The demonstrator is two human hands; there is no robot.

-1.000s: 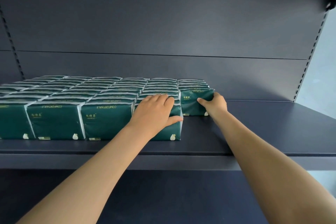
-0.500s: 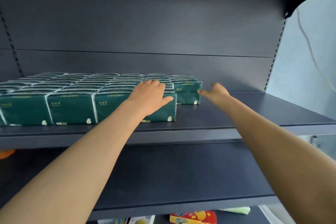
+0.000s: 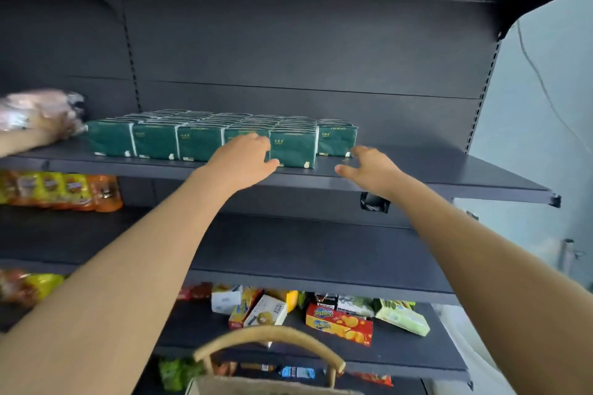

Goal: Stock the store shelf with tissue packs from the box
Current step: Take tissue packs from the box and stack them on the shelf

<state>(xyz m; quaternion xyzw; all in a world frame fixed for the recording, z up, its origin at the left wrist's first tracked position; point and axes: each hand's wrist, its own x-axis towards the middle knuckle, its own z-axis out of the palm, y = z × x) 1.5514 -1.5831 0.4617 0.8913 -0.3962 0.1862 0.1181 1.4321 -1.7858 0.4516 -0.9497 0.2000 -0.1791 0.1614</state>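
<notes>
Several dark green tissue packs stand in tight rows on the dark grey shelf, filling its left and middle. The rightmost pack sits a little further back than the front row. My left hand hovers in front of the front row with relaxed fingers and holds nothing. My right hand hangs over the shelf's front edge, just right of the packs, fingers spread and empty. No box is in view.
Another person's arm reaches onto the shelf at far left, by a clear wrapped bundle. Orange and yellow packs fill the shelf below left. Snack boxes lie on a lower shelf. A woven bag handle rises at bottom centre.
Both hands have pulled back off the tissue packs toward the shelf's front edge. The view has drawn back and tipped down, showing the lower shelves and the bag.
</notes>
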